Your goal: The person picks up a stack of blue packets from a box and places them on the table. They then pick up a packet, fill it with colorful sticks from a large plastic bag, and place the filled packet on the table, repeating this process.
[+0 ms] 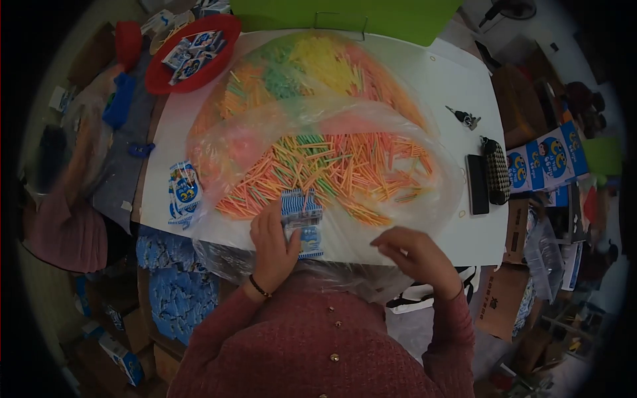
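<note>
Left hand (271, 242) grips the striped packet (310, 241) mid-frame, probably steadying it by the colored sticks (352, 166). Right hand (417, 255), lower right, looks empty, fingers loosely curled.

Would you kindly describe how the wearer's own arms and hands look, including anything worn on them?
Both arms wear dull red, ribbed-looking sleeves: the left sleeve and the right sleeve. The left hand is ungloved, with a dark, beaded-looking bracelet at its wrist. The right hand is also ungloved, with no bracelet visible.
</note>
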A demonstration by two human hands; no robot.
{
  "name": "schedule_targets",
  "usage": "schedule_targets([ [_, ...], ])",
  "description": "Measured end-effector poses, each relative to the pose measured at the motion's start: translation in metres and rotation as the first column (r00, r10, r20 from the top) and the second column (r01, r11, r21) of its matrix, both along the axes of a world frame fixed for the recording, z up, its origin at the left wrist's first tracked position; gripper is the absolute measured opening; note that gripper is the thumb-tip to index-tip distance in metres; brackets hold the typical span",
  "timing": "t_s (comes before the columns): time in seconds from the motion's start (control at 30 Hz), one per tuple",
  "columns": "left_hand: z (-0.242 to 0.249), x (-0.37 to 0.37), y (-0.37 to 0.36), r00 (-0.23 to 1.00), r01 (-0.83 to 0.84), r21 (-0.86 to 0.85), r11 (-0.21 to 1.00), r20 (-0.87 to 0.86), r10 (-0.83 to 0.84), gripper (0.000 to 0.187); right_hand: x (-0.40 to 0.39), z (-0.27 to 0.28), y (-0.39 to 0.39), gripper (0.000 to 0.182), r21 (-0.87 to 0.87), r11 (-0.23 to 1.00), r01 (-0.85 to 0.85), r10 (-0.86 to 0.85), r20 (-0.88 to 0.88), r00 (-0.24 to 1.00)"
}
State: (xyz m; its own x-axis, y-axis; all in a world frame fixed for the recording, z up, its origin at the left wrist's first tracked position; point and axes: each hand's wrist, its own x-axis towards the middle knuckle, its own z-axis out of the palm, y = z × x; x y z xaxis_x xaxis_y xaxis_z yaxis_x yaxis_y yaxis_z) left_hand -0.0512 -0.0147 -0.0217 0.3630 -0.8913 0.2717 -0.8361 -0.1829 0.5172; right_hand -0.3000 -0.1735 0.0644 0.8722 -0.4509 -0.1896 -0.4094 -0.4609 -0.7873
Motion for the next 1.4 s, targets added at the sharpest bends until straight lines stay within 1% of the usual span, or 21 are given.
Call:
schedule_targets([
  [0.07, 0.007, 0.004, 0.002, 0.999, -0.019, -0.001, 1.000, 0.036, 0.019, 0.063, 0.006, -0.008, -0.025, 0.015, -0.155, 0.967, 0.203, -0.194, 0.068, 0.979],
  [0.13, 0.004, 0.010, 0.001, 0.996, -0.044, 0.004, 0.999, 0.082, 0.044, 0.063, 0.021, -0.024, -0.054, 0.016, -0.119, 0.932, 0.342, -0.315, 0.203, 0.927],
  [0.2, -0.002, 0.015, -0.002, 0.960, -0.034, 0.093, 0.995, -0.275, 0.059, 0.059, 0.025, -0.056, -0.095, 0.022, -0.267, 0.900, 0.344, -0.280, 0.248, 0.927],
  [0.23, 0.000, 0.015, -0.005, 0.959, -0.035, 0.087, 0.996, -0.278, 0.058, 0.059, 0.023, -0.063, -0.111, 0.022, -0.275, 0.899, 0.342, -0.277, 0.247, 0.928],
  [0.3, 0.008, 0.014, -0.011, 0.933, -0.040, 0.119, 0.992, -0.350, 0.080, 0.057, 0.015, -0.072, -0.142, 0.032, -0.621, 0.701, 0.352, -0.349, 0.132, 0.928],
  [0.33, 0.010, 0.015, -0.011, 0.931, -0.053, 0.114, 0.992, -0.354, 0.091, 0.057, 0.012, -0.081, -0.154, 0.032, -0.626, 0.702, 0.340, -0.336, 0.130, 0.933],
  [0.4, 0.015, 0.018, -0.009, 0.980, -0.030, 0.013, 0.999, -0.195, 0.032, 0.055, 0.009, -0.097, -0.171, 0.041, -0.771, 0.623, 0.131, -0.245, -0.033, 0.969],
  [0.43, 0.015, 0.020, -0.009, 0.981, -0.028, 0.010, 1.000, -0.193, 0.029, 0.055, 0.005, -0.098, -0.176, 0.041, -0.772, 0.621, 0.134, -0.247, -0.030, 0.969],
  [0.5, 0.015, 0.021, -0.006, 0.986, 0.004, 0.165, 0.986, -0.162, 0.023, 0.054, 0.001, -0.095, -0.181, 0.041, -0.736, 0.676, -0.044, -0.245, -0.281, 0.928],
  [0.53, 0.014, 0.021, -0.005, 0.986, 0.003, 0.168, 0.986, -0.163, 0.025, 0.054, 0.001, -0.095, -0.181, 0.041, -0.733, 0.678, -0.046, -0.243, -0.283, 0.928],
  [0.7, 0.010, 0.022, -0.006, 0.968, -0.005, 0.180, 0.984, -0.248, 0.050, 0.055, -0.006, -0.110, -0.186, 0.032, -0.785, 0.612, 0.097, -0.220, -0.050, 0.974],
  [0.83, 0.010, 0.022, -0.003, 0.963, -0.033, 0.120, 0.992, -0.262, 0.064, 0.055, -0.007, -0.101, -0.178, 0.027, -0.798, 0.595, 0.096, -0.211, -0.040, 0.977],
  [0.9, 0.010, 0.022, -0.002, 0.964, -0.017, 0.158, 0.987, -0.260, 0.059, 0.054, 0.005, -0.089, -0.163, 0.025, -0.453, 0.798, 0.396, -0.369, 0.151, 0.917],
  [0.93, 0.009, 0.022, -0.002, 0.964, -0.023, 0.164, 0.986, -0.260, 0.065, 0.054, 0.011, -0.092, -0.156, 0.025, -0.449, 0.803, 0.392, -0.365, 0.150, 0.919],
  [1.0, 0.006, 0.021, -0.004, 0.964, 0.002, 0.134, 0.991, -0.264, 0.034, 0.052, 0.023, -0.102, -0.142, 0.021, 0.195, 0.818, 0.541, -0.572, 0.368, 0.733],
  [1.03, 0.007, 0.021, -0.005, 0.964, 0.009, 0.137, 0.991, -0.263, 0.028, 0.052, 0.031, -0.111, -0.132, 0.021, 0.198, 0.814, 0.546, -0.578, 0.367, 0.729],
  [1.1, 0.008, 0.021, -0.005, 0.975, 0.001, 0.181, 0.983, -0.219, 0.040, 0.049, 0.050, -0.126, -0.112, 0.018, 0.495, 0.804, 0.329, -0.590, 0.601, 0.540],
  [1.13, 0.008, 0.022, -0.005, 0.975, -0.002, 0.187, 0.982, -0.218, 0.043, 0.049, 0.052, -0.126, -0.104, 0.018, 0.363, 0.768, 0.528, -0.638, 0.506, 0.580],
  [1.23, 0.006, 0.024, -0.004, 0.967, 0.027, 0.206, 0.978, -0.252, 0.027, 0.043, 0.048, -0.115, -0.101, 0.015, 0.383, 0.769, 0.512, -0.634, 0.350, 0.689],
  [1.33, 0.005, 0.027, -0.006, 0.929, -0.001, 0.141, 0.990, -0.367, 0.054, 0.039, 0.049, -0.109, -0.109, 0.013, 0.236, 0.794, 0.561, -0.605, 0.406, 0.685],
  [1.4, 0.004, 0.028, -0.005, 0.904, -0.025, 0.175, 0.984, -0.416, 0.097, 0.039, 0.043, -0.108, -0.123, 0.013, 0.296, 0.771, 0.563, -0.635, 0.410, 0.654],
])
